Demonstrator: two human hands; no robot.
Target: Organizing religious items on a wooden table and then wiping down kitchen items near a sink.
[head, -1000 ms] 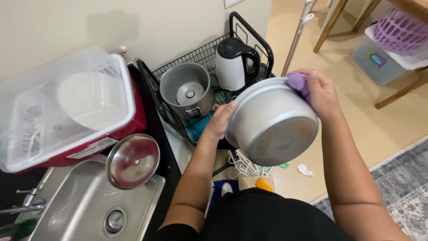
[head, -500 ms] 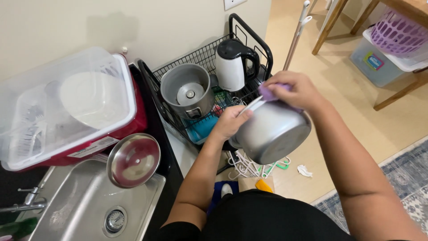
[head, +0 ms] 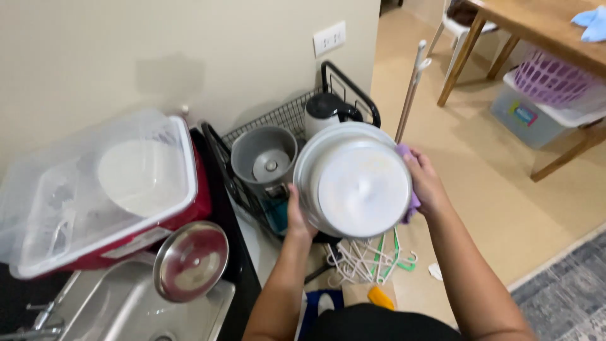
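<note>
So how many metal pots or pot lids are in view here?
2. A silver pot held bottom-up between the left hand and right hand, and a metal lid at the sink's edge. More may be hidden in the covered dish box.

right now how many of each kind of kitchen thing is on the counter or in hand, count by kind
metal pot, held by left hand and right hand: 1
metal lid: 1
electric kettle: 1
grey cooker body: 1
lidded plastic box: 1
purple cloth: 1
total: 6
</note>
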